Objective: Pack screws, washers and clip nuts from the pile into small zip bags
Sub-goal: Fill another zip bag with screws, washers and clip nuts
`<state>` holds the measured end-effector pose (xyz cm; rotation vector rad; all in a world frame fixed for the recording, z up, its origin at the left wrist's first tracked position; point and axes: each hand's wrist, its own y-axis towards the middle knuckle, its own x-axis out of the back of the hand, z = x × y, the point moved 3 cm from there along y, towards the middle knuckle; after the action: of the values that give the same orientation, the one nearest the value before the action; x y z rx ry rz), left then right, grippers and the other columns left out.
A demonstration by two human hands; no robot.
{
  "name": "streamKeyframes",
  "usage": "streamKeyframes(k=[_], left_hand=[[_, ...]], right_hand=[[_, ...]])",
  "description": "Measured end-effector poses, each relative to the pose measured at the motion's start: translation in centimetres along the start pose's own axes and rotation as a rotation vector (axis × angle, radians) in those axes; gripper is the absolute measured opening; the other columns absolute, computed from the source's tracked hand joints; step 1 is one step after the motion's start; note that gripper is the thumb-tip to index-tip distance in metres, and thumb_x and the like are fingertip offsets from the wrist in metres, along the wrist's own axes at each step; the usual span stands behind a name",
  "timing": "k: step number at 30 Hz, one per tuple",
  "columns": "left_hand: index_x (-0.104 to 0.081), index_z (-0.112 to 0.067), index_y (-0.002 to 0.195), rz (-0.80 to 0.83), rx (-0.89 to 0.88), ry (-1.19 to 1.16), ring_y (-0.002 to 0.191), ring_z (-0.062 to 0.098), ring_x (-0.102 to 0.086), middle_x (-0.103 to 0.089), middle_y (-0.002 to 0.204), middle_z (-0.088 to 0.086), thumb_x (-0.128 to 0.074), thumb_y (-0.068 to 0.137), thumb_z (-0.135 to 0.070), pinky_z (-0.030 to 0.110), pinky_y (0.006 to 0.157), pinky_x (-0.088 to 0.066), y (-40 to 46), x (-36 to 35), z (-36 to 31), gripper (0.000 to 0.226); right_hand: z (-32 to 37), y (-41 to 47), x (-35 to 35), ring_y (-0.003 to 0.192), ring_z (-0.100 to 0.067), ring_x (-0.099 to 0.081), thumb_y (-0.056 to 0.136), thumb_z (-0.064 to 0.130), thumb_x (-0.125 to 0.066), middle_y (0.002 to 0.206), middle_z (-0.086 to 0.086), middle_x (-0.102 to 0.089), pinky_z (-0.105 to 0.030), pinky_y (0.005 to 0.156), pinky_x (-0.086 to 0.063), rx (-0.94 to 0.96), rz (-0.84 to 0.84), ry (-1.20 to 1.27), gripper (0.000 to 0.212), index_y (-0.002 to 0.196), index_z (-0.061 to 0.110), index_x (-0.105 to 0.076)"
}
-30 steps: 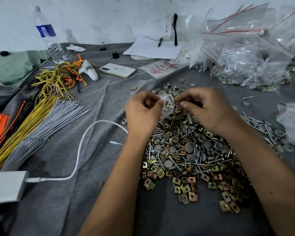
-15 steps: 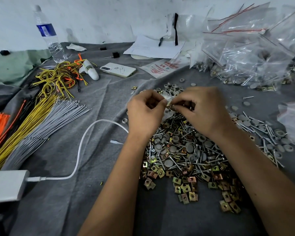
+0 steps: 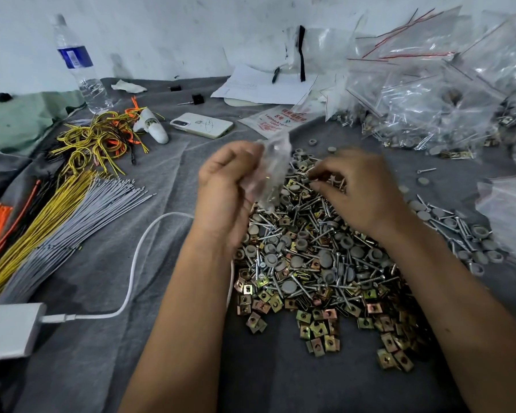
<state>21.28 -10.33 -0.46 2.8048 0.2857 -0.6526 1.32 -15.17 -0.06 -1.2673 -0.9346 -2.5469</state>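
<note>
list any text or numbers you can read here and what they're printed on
"5" and "100", red print on the white packet; its other red lines are too blurred to read.
Blue label on the water bottle: print too small to read.
Papers by the wall: no legible text.

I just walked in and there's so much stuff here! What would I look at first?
Probably the big shiny pile of screws, washers and clip nuts in the middle of the grey cloth. Right above it, the left hand holds up a small zip bag while the right hand reaches into the pile. The heap of filled bags at the far right and the bright wire bundles on the left stand out too.
</note>
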Motion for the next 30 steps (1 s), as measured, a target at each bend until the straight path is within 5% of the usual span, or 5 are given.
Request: streamKeyframes(k=[4, 12, 16, 22, 30], left_hand=[[-0.06, 0.0, 0.095, -0.068, 0.191, -0.373, 0.056, 0.007, -0.056, -0.065, 0.079, 0.009, -0.047, 0.098, 0.001, 0.014, 0.047, -0.049, 0.1, 1.1, -0.2, 0.013], [-0.073, 0.006, 0.066, -0.21, 0.269, -0.569, 0.046, 0.007, -0.054, -0.062, 0.065, 0.008, -0.035, 0.1, 0.003, 0.015, 0.045, -0.051, 0.7, 3.0, -0.3, 0.052], [-0.072, 0.008, 0.061, -0.277, 0.273, -0.63, 0.047, 0.01, -0.056, -0.063, 0.065, 0.011, -0.041, 0.096, 0.005, 0.016, 0.049, -0.054, 0.9, 3.6, -0.4, 0.047], [-0.067, 0.007, 0.074, -0.255, 0.275, -0.68, 0.051, 0.009, -0.052, -0.057, 0.071, 0.009, -0.042, 0.088, 0.007, 0.014, 0.048, -0.05, 0.7, 3.4, -0.5, 0.029], [-0.051, -0.004, 0.105, -0.049, 0.298, -0.6, 0.056, 0.006, -0.05, -0.061, 0.074, 0.008, -0.042, 0.083, 0.004, 0.015, 0.045, -0.047, 0.1, 2.3, -0.7, 0.025]], right_hand=[[0.3, 0.0, -0.9, 0.128, -0.027, -0.047, 0.088, 0.036, -0.074, 0.118, -0.001, -0.065, -0.042, 0.106, -0.039, 0.018, 0.154, -0.119, 0.031, 0.117, 0.026, -0.073], [0.5, -0.2, -1.3, 0.111, -0.01, -0.042, 0.089, 0.029, -0.075, 0.107, 0.008, -0.058, -0.027, 0.092, -0.03, 0.045, 0.171, -0.148, 0.013, 0.1, 0.023, -0.074], [0.6, -0.2, -1.1, 0.104, -0.009, -0.045, 0.091, 0.024, -0.073, 0.099, 0.012, -0.056, -0.027, 0.087, -0.032, 0.038, 0.131, -0.09, 0.008, 0.097, 0.02, -0.069], [1.1, -0.1, -0.9, 0.087, -0.012, -0.062, 0.096, 0.011, -0.068, 0.093, 0.004, -0.066, -0.023, 0.074, -0.049, 0.006, 0.072, 0.032, 0.007, 0.103, 0.013, -0.068], [1.0, 0.0, -0.6, 0.082, -0.004, -0.061, 0.099, 0.012, -0.065, 0.101, 0.003, -0.067, 0.003, 0.072, -0.037, -0.017, 0.03, 0.138, 0.017, 0.113, 0.009, -0.073]])
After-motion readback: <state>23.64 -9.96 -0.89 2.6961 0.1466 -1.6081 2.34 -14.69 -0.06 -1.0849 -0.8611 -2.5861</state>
